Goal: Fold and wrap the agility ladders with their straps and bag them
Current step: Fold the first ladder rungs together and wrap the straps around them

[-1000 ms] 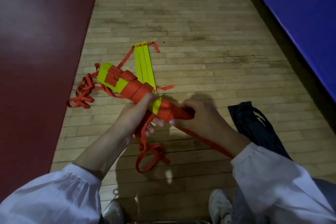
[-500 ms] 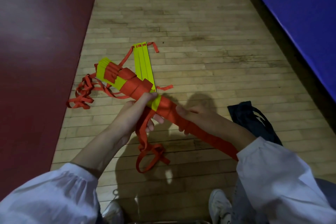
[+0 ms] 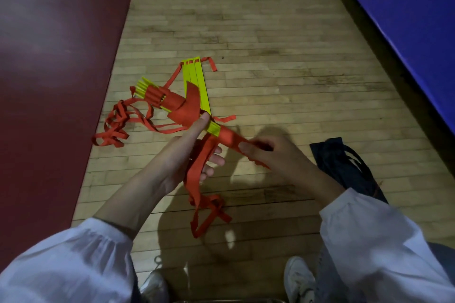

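- Ladder bundle (image 3: 172,102): yellow rungs stacked and wound in red strap (image 3: 200,162), held in the air over the wooden floor (image 3: 270,44), far end tilted up and to the left.
- Left hand (image 3: 187,155): grips the bundle mid-length. The thumb lies along the top by the bare yellow band, and the fingers (image 3: 218,158) are curled underneath.
- A slack length of strap drops from the bundle across the left palm and ends in a loose loop below it.
- Right hand (image 3: 270,155): fingers curled and clamped on the bundle's near end. It looks like strap under them rather than rung, but motion blur makes that uncertain.
- Second ladder (image 3: 195,81): flat yellow rungs side by side on the floor, directly behind the bundle and partly hidden by it.
- Its loose strap lies tangled on the floor left of the bundle.
- Dark bag (image 3: 344,167): crumpled on the floor right of the bundle, just beyond the right hand.
- Red mat (image 3: 49,81) is far left of the bundle, and blue mat (image 3: 406,19) far right.
- White sleeves (image 3: 61,265) and shoes (image 3: 298,278) are nearest the camera, below the bundle.
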